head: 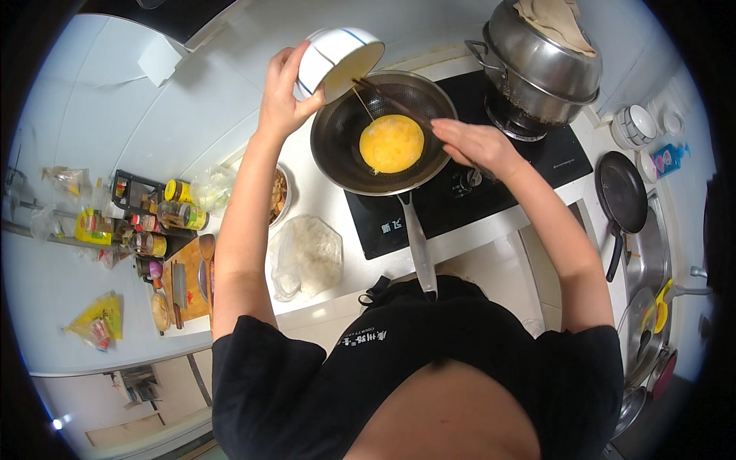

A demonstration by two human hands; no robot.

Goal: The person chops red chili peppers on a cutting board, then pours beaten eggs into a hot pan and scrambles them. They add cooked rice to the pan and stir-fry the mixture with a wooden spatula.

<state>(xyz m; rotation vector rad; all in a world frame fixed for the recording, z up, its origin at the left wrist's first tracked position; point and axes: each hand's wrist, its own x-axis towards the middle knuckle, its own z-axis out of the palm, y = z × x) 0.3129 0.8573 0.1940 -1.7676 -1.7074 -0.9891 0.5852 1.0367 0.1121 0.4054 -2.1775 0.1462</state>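
My left hand (289,92) grips a white bowl with blue lines (339,60), tilted over the far left rim of a wok (339,155). A thin stream runs from the bowl's lip into a round yellow pool of beaten egg (392,144) in the wok. In my right hand (474,144) is a pair of dark chopsticks (397,104), their tips at the bowl's lip. The wok rests on a black gas hob (379,227), and its long metal handle (420,247) points toward my body.
A large steel pot (540,75) with a cloth on top stands on the other burner. Left of the hob are a plastic bag (307,256) and a container of brown food (279,195). A small frying pan (622,192) lies near the sink (658,253) at right.
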